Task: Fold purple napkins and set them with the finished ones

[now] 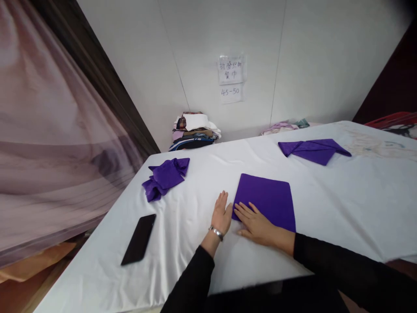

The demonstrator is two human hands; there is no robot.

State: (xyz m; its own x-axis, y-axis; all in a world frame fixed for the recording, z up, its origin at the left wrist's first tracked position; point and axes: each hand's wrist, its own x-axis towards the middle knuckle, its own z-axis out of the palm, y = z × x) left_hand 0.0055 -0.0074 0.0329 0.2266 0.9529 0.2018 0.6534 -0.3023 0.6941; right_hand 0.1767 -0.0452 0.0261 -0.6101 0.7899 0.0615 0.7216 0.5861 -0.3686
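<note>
A purple cloth napkin point(267, 193), folded into a rough square, lies flat on the white tablecloth point(189, 239) in front of me. My right hand point(256, 225) rests palm down over its near left part, fingers stretched out. Just left of the napkin's edge is my left hand point(222, 217), turned on its side with the fingers straight and a metal bracelet point(216, 233) at the wrist. Whether the left hand touches the cloth edge I cannot tell. The napkin's near edge is partly hidden under my right hand and forearm.
A bunched purple napkin point(167, 176) lies at the left, with a black phone point(139, 239) nearer me. Another folded purple napkin point(314, 150) is at the far right. Beyond the table stand a pile of clothes point(193, 130) and a wall with a paper sign point(230, 71). A curtain point(58, 117) hangs left.
</note>
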